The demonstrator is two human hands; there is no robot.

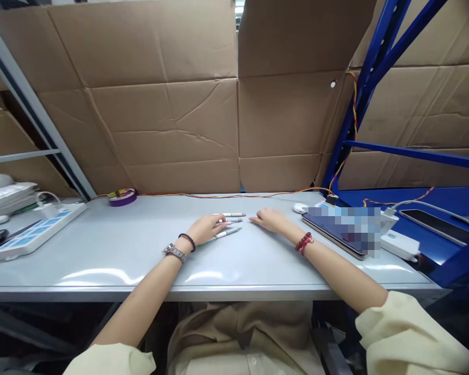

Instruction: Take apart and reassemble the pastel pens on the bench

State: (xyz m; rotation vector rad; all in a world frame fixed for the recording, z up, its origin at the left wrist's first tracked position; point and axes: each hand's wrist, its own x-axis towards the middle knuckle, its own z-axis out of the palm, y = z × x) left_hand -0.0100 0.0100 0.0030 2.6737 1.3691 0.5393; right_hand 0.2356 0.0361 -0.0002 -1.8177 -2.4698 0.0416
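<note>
Though several, pens (227,233) at left grip (204,229)

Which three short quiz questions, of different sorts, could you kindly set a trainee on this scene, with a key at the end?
1. Which hand has its fingers among the pens?

2. Where does the purple roll lie?
A. Between the two hands
B. Towards the left, near the back edge of the table
C. At the table's front edge

3. True or false: the red bracelet and the metal watch are worn on different wrists.

Key:
1. The left hand.
2. B.
3. True: the watch is on the left wrist, the red bracelet on the right.
</note>
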